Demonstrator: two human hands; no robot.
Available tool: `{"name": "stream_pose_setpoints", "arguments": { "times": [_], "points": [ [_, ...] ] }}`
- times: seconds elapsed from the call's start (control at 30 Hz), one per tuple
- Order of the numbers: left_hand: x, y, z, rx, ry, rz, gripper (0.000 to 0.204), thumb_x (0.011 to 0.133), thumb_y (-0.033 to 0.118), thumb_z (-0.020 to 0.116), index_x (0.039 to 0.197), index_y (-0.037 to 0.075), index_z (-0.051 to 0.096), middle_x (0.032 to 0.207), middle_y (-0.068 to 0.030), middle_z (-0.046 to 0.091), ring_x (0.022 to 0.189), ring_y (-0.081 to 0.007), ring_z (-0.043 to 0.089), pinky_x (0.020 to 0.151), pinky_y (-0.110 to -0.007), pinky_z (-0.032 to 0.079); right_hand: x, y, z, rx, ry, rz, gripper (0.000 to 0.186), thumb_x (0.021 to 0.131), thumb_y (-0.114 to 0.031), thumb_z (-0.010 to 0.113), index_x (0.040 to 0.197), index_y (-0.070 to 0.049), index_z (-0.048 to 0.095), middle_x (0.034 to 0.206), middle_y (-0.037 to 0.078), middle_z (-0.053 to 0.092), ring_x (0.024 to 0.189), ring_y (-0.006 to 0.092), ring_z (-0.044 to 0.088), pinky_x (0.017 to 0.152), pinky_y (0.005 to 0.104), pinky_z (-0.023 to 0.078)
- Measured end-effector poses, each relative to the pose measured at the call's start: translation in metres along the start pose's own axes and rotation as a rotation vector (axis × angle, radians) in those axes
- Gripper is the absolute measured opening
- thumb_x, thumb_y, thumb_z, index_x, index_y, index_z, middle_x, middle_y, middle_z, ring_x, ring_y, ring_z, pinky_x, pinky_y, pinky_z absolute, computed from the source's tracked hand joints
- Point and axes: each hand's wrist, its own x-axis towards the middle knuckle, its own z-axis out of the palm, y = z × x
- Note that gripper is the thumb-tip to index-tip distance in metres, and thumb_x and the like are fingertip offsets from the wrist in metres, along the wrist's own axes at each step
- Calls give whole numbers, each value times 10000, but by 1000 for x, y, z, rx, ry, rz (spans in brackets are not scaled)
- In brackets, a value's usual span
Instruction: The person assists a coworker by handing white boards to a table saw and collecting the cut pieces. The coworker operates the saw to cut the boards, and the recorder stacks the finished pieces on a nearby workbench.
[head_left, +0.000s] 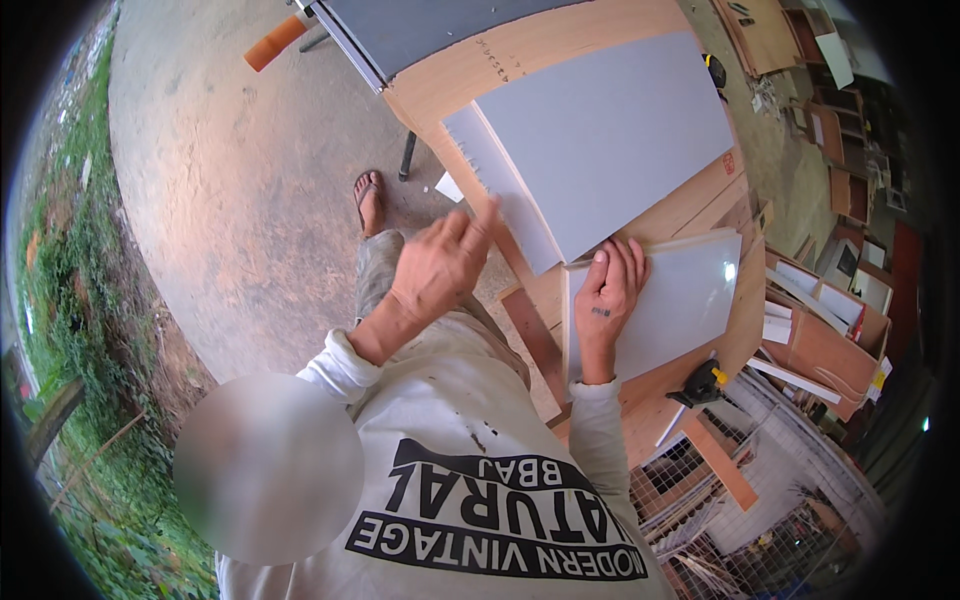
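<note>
A large grey-white panel (630, 130) lies on the wooden worktable, with a narrower white strip (505, 185) along its left side. Small jagged marks line the strip's outer edge. Nearer me, a second white panel (680, 300) with a pale rim rests on the wood. My right hand (612, 290) is closed over this panel's corner, its fingertips bent at the gap between the two panels. My left hand (440, 262) hovers by the strip's near left edge, slightly blurred, fingers stretched toward it. Nothing shows in that hand; whether it touches the strip I cannot tell.
A black clamp-like tool with a yellow tip (702, 382) sits at the table's near right edge. Beyond the wood is a dark grey machine top (440, 35) with an orange handle (275, 42). Wooden boxes and offcuts (830, 340) crowd the right, beside wire mesh (670, 475).
</note>
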Motion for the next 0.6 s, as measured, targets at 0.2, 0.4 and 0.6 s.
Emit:
{"name": "stream_pose_setpoints", "arguments": {
  "times": [0.2,0.4,0.6],
  "points": [
    [18,-25,-14,165,-9,7,602,778,63,592,1355,39,420,800,-94,520,659,-233,597,561,-333,510,1,-2,-1,1,-7,15,180,913,-103,512,972,30,618,1056,146,635,1120,369,519,1023,544,314],
    [9,-15,-21,118,-71,111,491,766,47,579,1253,29,515,817,-97,538,700,-233,609,576,-327,521,-1,2,3,-22,5,18,190,912,-111,513,972,30,626,1060,138,638,1131,357,513,1029,536,312],
    [41,-31,-24,119,119,68,324,775,28,565,1097,51,592,903,-70,581,773,-242,625,605,-333,535,-2,2,3,-31,-3,37,194,905,-113,515,963,31,632,1056,137,639,1131,353,510,1031,524,311]
  ]
}}
